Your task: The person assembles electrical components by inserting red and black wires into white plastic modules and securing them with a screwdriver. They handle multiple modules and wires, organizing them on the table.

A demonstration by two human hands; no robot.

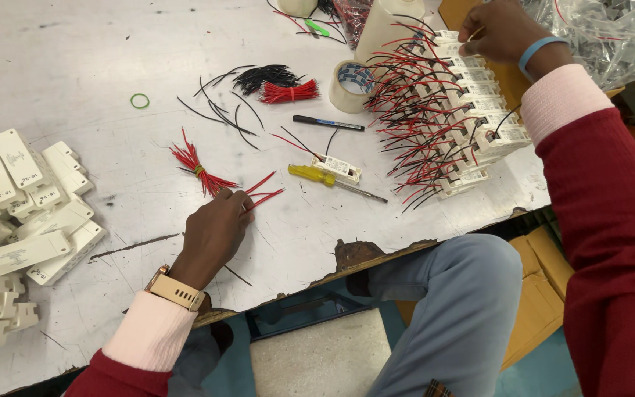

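The left hand (213, 234) pinches loose red wires (262, 192) beside a tied bundle (198, 170) on the desk (97, 66). The right hand (500, 31) closes its fingers on the far end of the stacked modules (472, 110). A careless tug could tangle leads or topple the row.

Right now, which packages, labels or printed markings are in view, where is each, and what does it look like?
Clear plastic bag: top right corner, crumpled, transparent.
Cardboard box: under the table edge at right, brown.
White plastic housings: heaped at left, small dark printed marks.
Tape roll: top centre, clear, blue-printed core.
Wired white modules: stacked right, small printed labels.
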